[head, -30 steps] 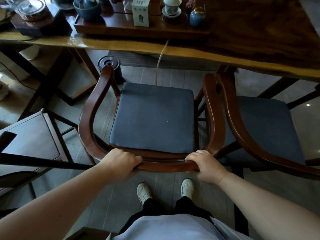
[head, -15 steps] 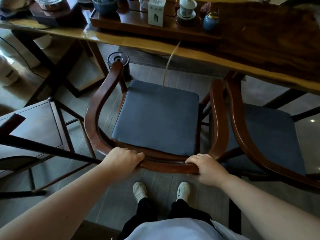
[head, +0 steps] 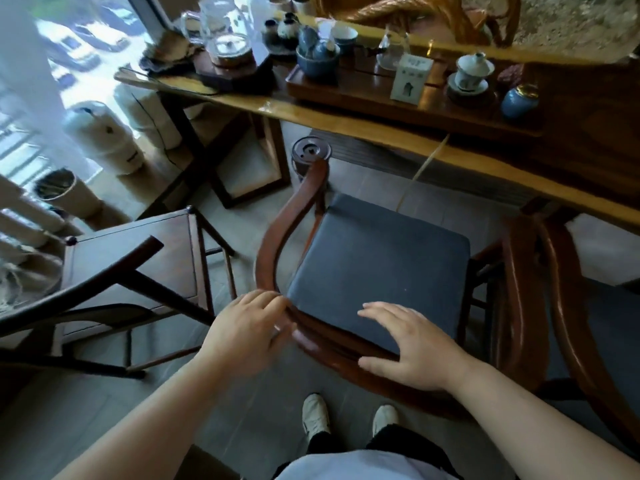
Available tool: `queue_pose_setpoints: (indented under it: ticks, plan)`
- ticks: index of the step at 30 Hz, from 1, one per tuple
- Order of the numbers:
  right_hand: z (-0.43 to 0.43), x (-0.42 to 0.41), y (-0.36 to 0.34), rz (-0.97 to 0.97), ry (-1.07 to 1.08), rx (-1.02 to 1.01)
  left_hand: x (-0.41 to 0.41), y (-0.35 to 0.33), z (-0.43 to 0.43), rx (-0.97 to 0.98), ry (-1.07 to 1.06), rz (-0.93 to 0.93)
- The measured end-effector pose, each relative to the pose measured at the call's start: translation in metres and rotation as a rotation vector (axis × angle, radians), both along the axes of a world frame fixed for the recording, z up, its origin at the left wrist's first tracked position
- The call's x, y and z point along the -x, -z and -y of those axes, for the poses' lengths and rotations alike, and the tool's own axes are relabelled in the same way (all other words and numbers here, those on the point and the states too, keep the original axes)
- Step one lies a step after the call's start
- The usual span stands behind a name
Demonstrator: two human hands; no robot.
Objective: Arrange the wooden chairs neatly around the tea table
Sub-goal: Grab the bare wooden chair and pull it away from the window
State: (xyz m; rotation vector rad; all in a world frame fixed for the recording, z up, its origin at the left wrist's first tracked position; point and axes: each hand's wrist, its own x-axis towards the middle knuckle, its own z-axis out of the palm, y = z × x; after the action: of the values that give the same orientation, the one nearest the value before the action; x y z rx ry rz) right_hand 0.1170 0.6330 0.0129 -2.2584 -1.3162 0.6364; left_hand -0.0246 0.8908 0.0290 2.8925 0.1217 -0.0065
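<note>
Wooden chair (head: 377,271) at tea table (head: 485,157), front tucked near edge. Left hand (head: 247,336) loosely cupped on back rail; right hand (head: 412,348) fingers spread, flat, holding nothing. Risk: shove scrapes armrest against neighbouring chair (head: 568,306), contact already tight.

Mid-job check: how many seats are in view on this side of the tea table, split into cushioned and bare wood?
Cushioned round-back chairs: 2, one in the middle and one to its right, partly cut off.
Bare-wood seat: 1, at left. The dark bars in front of it are too unclear to count.
Total: 3
</note>
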Motion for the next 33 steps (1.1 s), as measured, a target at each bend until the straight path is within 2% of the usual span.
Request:
queue_pose_setpoints:
  ticks: [11,21,33]
  plan:
    - [-0.111,-0.056,-0.014,0.064,-0.249,-0.105,0.029,-0.046,-0.058,-0.130,-0.351,-0.012]
    - [-0.193,-0.058,-0.020,0.036,-0.360,-0.137,0.078,-0.060,-0.137,-0.140,-0.649,-0.053]
    - [-0.367,0.007,-0.007,0.049,-0.439,-0.080,0.109,-0.019,-0.305,-0.029,-0.478,-0.122]
